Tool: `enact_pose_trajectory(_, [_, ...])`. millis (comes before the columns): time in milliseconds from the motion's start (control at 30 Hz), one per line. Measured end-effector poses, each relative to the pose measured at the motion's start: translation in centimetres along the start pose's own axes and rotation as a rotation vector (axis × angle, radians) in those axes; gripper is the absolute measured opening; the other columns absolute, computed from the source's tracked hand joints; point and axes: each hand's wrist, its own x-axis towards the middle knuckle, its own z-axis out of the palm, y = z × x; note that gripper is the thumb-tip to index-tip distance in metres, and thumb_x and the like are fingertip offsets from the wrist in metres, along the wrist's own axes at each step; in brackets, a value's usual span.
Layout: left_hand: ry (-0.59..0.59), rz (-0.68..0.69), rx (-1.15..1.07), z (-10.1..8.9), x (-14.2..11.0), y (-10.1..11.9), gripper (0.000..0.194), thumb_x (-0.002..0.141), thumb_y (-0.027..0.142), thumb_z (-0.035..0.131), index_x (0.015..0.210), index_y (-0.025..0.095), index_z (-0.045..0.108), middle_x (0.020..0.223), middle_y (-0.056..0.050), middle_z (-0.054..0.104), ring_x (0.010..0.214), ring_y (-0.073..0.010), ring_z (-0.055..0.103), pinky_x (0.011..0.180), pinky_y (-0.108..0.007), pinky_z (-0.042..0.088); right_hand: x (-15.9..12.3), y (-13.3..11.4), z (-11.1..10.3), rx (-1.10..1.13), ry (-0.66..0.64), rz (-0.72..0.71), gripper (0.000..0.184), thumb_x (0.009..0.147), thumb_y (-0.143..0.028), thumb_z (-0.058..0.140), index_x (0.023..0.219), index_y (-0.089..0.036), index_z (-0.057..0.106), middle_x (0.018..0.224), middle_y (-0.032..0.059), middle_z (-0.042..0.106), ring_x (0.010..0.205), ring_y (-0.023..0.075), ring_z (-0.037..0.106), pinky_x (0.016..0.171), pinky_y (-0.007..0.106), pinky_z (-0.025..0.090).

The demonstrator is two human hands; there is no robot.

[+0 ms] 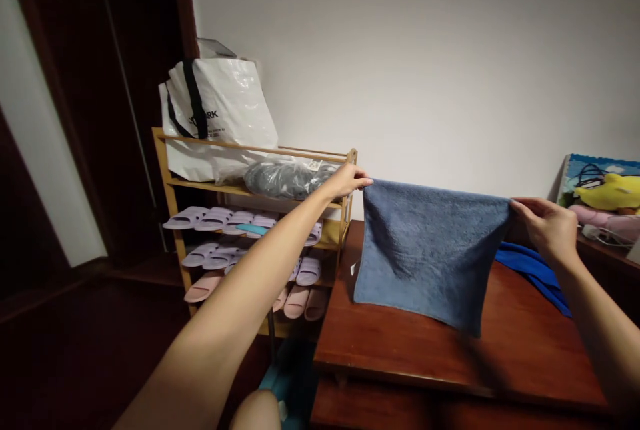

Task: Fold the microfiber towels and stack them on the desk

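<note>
- Nearest you, at the bottom, your bare knee (256, 411) shows, with something teal (295, 367) low beside it, too dark to make out.
- Your left forearm (260, 283) crosses in front of the shoe rack and blocks part of its slippers.
- The wooden table (370, 343) stands before you on the right, a dark shadow across its near edge.
- Over it you have the blue-grey cloth (430, 250) spread upright, hiding the middle of the tabletop; you can't tell whether its lower edge touches the wood.
- Your left hand (347, 181) pinches its upper left corner, your right hand (550, 225) its upper right.
- Bright blue fabric (537, 273) lies on the table, partly behind your right wrist.
- Far left, the shoe rack (173, 217) carries lilac slippers (223, 220) and pink slippers (297, 301), with a plastic-wrapped grey bundle (280, 180) and a large white bag (235, 97) on top.
- Far right sits a yellow plush toy (607, 191), against the picture board (593, 167).
- Behind everything rises the white wall (425, 63).
</note>
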Motion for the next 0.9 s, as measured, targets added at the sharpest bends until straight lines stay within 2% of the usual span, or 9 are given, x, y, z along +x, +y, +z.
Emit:
enact_pose_trajectory(167, [-0.107,-0.012,-0.006,-1.0,-0.2,1.1,0.012,0.076,0.02,0.062,0.071,0.01,0.067,0.059,0.0,0.059,0.057,-0.012,0.052,0.059,-0.024,0.041,0.9,-0.3,-0.9,0.162,-0.068,0.075,0.059,0.064,-0.05,0.072,0.114,-0.02,0.063,0.085,0.004,0.068,0.072,0.0129,0.062,0.071,0.026,0.053])
enact_pose_trajectory(300, [-0.183,0.013,0.005,-1.8,-0.4,2.4,0.012,0.078,0.019,0.06,0.079,0.01,0.067,0.064,-0.001,0.061,0.059,-0.0115,0.054,0.059,-0.023,0.042,0.9,-0.6,-1.8,0.248,-0.088,0.161,0.06,0.062,-0.05,0.073,0.111,-0.017,0.065,0.095,0.0074,0.068,0.076,0.0127,0.063,0.074,0.024,0.053])
enact_pose_trajectory(367, [-0.181,0.058,0.091,-2.2,-0.8,3.2,0.013,0.08,0.02,0.058,0.076,0.01,0.065,0.063,-0.001,0.058,0.059,-0.0119,0.053,0.058,-0.023,0.04,0.6,-0.9,-2.4,0.247,-0.118,0.19,0.062,0.059,-0.049,0.075,0.112,-0.018,0.065,0.095,0.0076,0.068,0.078,0.014,0.063,0.076,0.026,0.053])
enact_pose_trajectory(467, [-0.087,0.207,0.364,-2.4,-2.0,4.4,0.019,0.085,0.023,0.054,0.07,0.013,0.06,0.063,-0.001,0.054,0.062,-0.0138,0.05,0.061,-0.024,0.038,0.2,-1.3,-3.3,0.186,-0.107,0.189,0.061,0.054,-0.048,0.078,0.107,-0.02,0.067,0.096,0.0064,0.068,0.081,0.0161,0.063,0.082,0.03,0.052])
enact_pose_trajectory(533, [-0.014,0.331,0.533,-2.4,-2.9,4.9,0.022,0.088,0.023,0.051,0.067,0.015,0.054,0.066,-0.001,0.051,0.065,-0.015,0.049,0.064,-0.026,0.038,0.0,-1.6,-3.8,0.044,-0.063,0.13,0.055,0.055,-0.052,0.075,0.1,-0.021,0.07,0.092,0.0052,0.069,0.081,0.0173,0.063,0.083,0.032,0.05])
enact_pose_trajectory(600, [0.029,0.41,0.609,-2.4,-4.0,5.2,0.023,0.09,0.022,0.047,0.068,0.017,0.049,0.07,-0.001,0.048,0.067,-0.0156,0.047,0.065,-0.026,0.037,-0.2,-1.9,-4.2,-0.163,-0.029,0.021,0.052,0.059,-0.06,0.068,0.093,-0.021,0.071,0.085,0.0042,0.069,0.08,0.0183,0.062,0.08,0.032,0.049])
enact_pose_trajectory(700, [0.071,0.45,0.607,-2.6,-5.3,5.3,0.025,0.093,0.021,0.041,0.068,0.019,0.042,0.07,0.0,0.044,0.066,-0.0154,0.045,0.064,-0.026,0.038,-0.4,-2.1,-4.8,-0.383,-0.032,-0.124,0.057,0.065,-0.071,0.053,0.09,-0.023,0.071,0.079,0.0032,0.069,0.076,0.018,0.062,0.074,0.03,0.047])
enact_pose_trajectory(900, [0.082,0.523,0.576,-3.6,-7.4,6.4,0.029,0.097,0.025,0.033,0.068,0.021,0.038,0.067,0.001,0.042,0.063,-0.0153,0.044,0.062,-0.027,0.038,-1.7,-3.1,-6.6,-0.568,-0.004,-0.267,0.075,0.068,-0.086,0.031,0.091,-0.024,0.069,0.075,0.0031,0.068,0.066,0.0169,0.061,0.059,0.028,0.042])
